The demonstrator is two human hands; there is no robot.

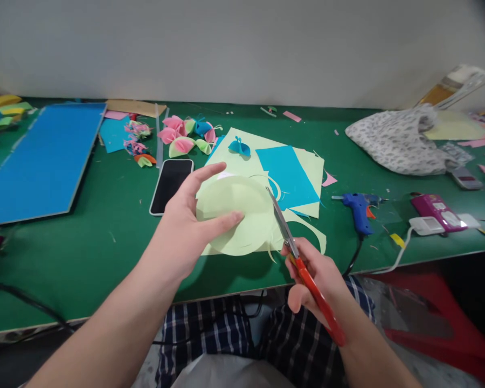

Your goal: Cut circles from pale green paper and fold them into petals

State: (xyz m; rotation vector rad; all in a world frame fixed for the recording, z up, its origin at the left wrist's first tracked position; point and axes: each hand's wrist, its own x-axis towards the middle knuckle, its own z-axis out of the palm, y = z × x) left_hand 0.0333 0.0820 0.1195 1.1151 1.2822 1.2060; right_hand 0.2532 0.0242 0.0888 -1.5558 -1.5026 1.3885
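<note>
My left hand point(194, 215) holds a round piece of pale green paper point(250, 199), with the thumb on top and the other fingers behind it. Red-handled scissors point(313, 285) are in my right hand point(317, 275), their blades pointing up and away beside the right edge of the round paper. Thin curved offcuts point(307, 223) lie close to the blades. Beneath are pale green sheets point(232, 140) and a blue sheet point(286, 172), with a small folded blue paper piece point(239, 146) on top.
A phone point(172, 186) lies left of the sheets, below folded paper petals point(180, 134). A blue board point(44, 161) covers the left side. At the right are a blue glue gun point(358, 210), a purple device point(438, 213) with cables and a patterned cloth point(400, 140).
</note>
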